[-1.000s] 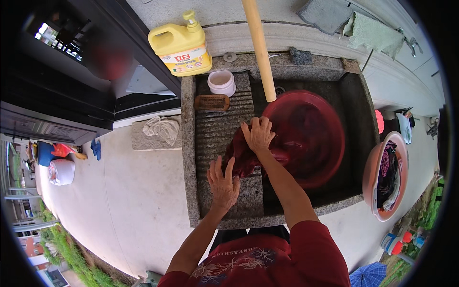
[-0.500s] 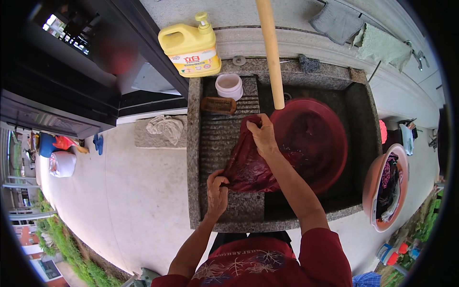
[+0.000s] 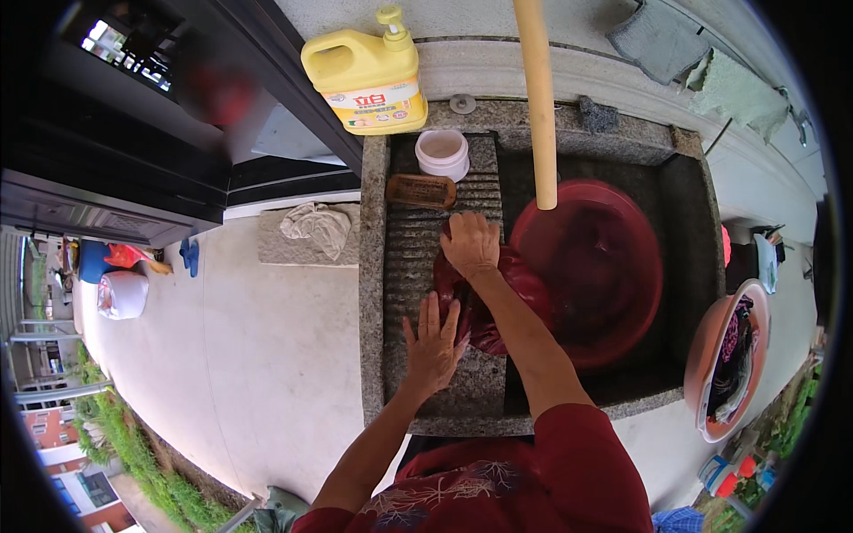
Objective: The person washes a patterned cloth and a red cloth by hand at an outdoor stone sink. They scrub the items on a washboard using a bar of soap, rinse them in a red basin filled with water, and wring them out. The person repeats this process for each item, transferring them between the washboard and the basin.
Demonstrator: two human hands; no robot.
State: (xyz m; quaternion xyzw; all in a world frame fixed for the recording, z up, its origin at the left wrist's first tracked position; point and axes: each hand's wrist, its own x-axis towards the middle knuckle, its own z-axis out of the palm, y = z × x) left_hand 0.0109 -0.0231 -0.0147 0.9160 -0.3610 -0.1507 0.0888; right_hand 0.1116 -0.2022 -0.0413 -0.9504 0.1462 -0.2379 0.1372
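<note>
A wet dark red cloth [image 3: 520, 289], perhaps a garment, lies bunched across the right edge of the grooved stone washboard [image 3: 404, 253]. One side of it reaches over the rim of a red basin [image 3: 656, 293] holding dark water. My right hand [image 3: 473, 247] is closed over the cloth's far end, its fingers pressed together. At the near left end, my left hand [image 3: 432, 348] lies with fingers outstretched and apart against the cloth. A wooden scrub brush [image 3: 421, 190] rests on the board just beyond my right hand. Behind it stands a small whitish tub [image 3: 442, 155].
The stone sink [image 3: 373, 355] frames board and basin. A pale wooden pole [image 3: 538, 107] slants down above the basin's far rim. A yellow pump jug [image 3: 369, 71] stands at the far left corner. A pink basin of laundry [image 3: 702, 355] sits right of the sink.
The cloth was stretched between both hands; now it is bunched lower on the board. My left hand has let go and spread its fingers. The view has shifted slightly.
</note>
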